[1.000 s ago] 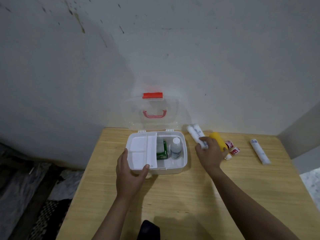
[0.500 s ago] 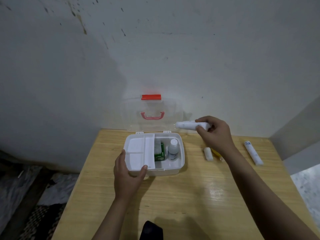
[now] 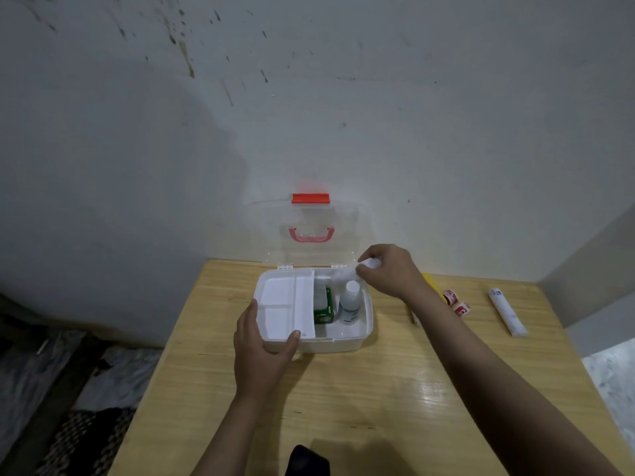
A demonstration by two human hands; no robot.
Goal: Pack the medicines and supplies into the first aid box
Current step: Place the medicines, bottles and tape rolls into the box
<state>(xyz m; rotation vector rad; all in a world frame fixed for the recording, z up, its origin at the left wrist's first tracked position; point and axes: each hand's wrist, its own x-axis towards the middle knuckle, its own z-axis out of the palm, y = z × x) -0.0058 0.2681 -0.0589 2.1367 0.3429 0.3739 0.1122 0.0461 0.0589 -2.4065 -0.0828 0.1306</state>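
The white first aid box [image 3: 366, 333] stands open on the wooden table, its clear lid [image 3: 311, 231] leaning against the wall. Inside are a white divided tray [image 3: 285, 305], a green carton [image 3: 325, 309] and a white bottle [image 3: 349, 302]. My left hand [image 3: 263, 352] grips the box's front left corner. My right hand [image 3: 390, 271] holds a white bandage roll [image 3: 345, 274] over the back right of the box, its end dipping inside. To the right on the table lie a yellow item [image 3: 429, 281], two red-and-white tape rolls [image 3: 456, 302] and another white bandage roll [image 3: 508, 312].
The table [image 3: 378, 389] fits into a wall corner, with walls behind and to the right. A dark object [image 3: 305, 462] sits at the near edge. Dark cloth and floor clutter [image 3: 68, 389] lie below the table's left side.
My right hand picked a white bandage roll off the table, lifted it, then carried it left and down over the back right of the box. My left hand stayed on the box.
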